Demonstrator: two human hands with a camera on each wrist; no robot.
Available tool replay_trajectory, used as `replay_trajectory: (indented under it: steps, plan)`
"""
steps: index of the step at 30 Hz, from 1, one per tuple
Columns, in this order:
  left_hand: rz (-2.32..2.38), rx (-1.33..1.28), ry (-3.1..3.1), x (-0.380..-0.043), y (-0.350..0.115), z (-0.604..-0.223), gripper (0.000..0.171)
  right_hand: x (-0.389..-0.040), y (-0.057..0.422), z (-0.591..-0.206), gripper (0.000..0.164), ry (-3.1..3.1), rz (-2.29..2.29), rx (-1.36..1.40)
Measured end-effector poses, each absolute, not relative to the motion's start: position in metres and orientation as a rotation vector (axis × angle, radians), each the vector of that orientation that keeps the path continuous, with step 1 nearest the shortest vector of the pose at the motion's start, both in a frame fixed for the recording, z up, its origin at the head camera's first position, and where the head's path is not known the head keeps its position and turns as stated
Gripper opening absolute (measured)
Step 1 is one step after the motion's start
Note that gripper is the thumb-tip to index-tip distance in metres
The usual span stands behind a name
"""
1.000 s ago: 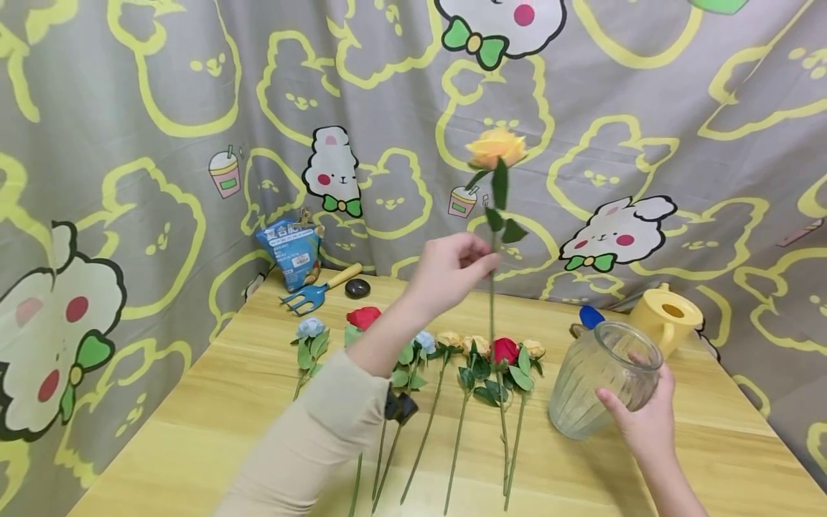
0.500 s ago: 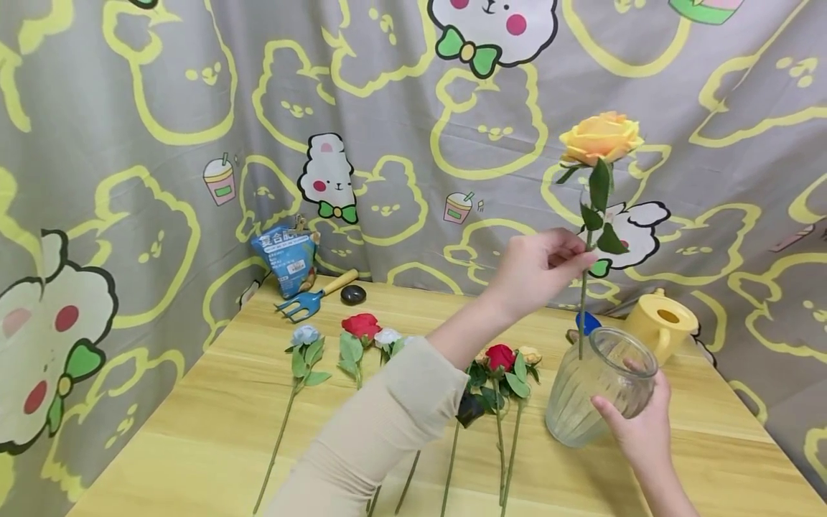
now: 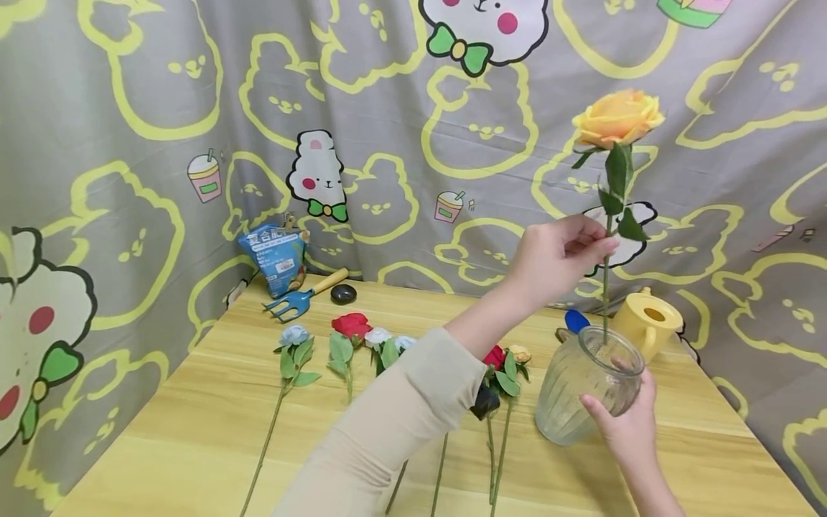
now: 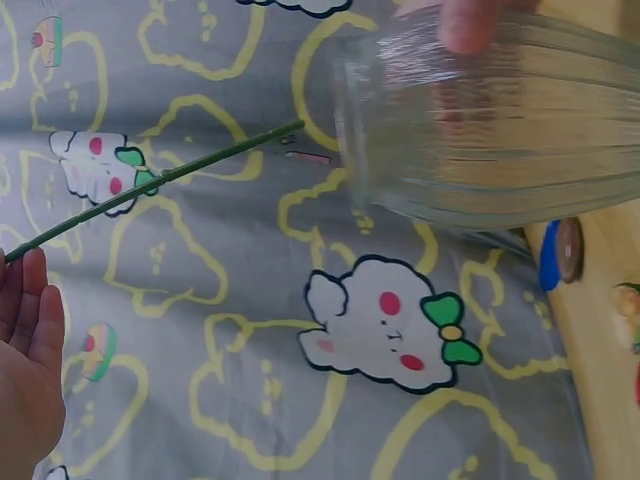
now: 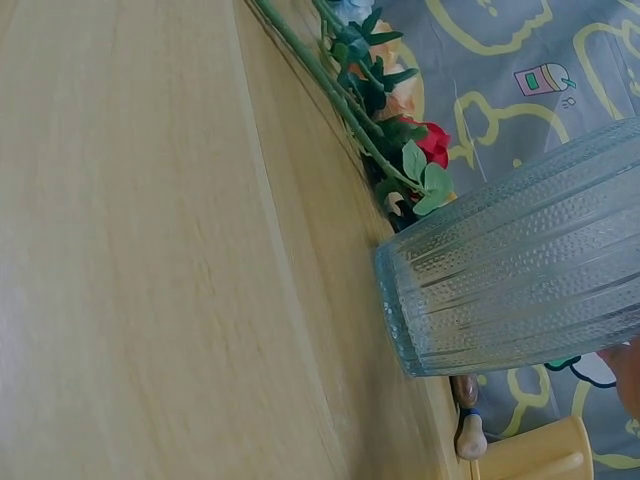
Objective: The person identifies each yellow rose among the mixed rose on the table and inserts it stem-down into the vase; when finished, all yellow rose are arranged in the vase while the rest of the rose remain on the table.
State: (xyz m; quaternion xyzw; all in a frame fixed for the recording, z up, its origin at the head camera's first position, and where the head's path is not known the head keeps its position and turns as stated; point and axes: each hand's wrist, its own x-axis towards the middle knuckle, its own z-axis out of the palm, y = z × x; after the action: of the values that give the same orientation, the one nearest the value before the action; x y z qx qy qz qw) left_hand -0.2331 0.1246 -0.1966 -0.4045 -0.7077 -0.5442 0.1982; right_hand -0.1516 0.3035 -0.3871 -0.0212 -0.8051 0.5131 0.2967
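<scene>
Table [image 3: 161,445]: the left arm's beige sleeve [image 3: 381,424] crosses above it from the front edge, over several flower stems. The stem of the blue rose [image 3: 294,334] runs to the front edge, left of that sleeve.

Right hand [image 3: 627,424]: curved round the near right side of the glass vase [image 3: 568,391], thumb against the glass. Vase is toward the table's right edge, mouth up.

Left hand [image 3: 562,255]: pinches the stem of the yellow rose [image 3: 617,120] between thumb and fingers, below the leaves. Rose is upright, bloom high over the vase. Tip of stem: over the vase mouth in the head view, just short of the rim in the left wrist view; whether it is past the rim is hard to judge.

Mid-table, heads toward the back edge: red rose [image 3: 351,325], white rose [image 3: 377,335] just beside it; nearer the vase, a second red bloom [image 3: 494,357] beside a pale yellow bloom [image 3: 520,353].

Back right corner: watering can [image 3: 629,319], yellow, behind the vase; blue tool [image 3: 576,320] beside it.

Back left corner: blue fork [image 3: 291,306], black stone [image 3: 343,294], blue bag [image 3: 274,266].

Behind the back edge: grey patterned curtain [image 3: 388,72].
</scene>
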Motion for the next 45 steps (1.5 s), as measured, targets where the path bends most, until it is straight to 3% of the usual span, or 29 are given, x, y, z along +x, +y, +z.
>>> replay_trajectory:
  steps: [6, 23, 45]
  plan:
    - [-1.474, -1.168, -2.071, -0.242, 0.137, -0.198, 0.012, -0.152, 0.3, -0.388, 0.091, -2.129, 1.367, -0.044]
    - [-1.763, -1.007, -2.32, -0.262, 0.159, -0.299, 0.013, -0.153, 0.302, -0.388, 0.091, -2.158, 1.333, -0.048]
    - [-1.703, -1.133, -2.326, -0.258, 0.163, -0.311, 0.012, -0.154, 0.307, -0.391, 0.088, -2.113, 1.335, -0.008]
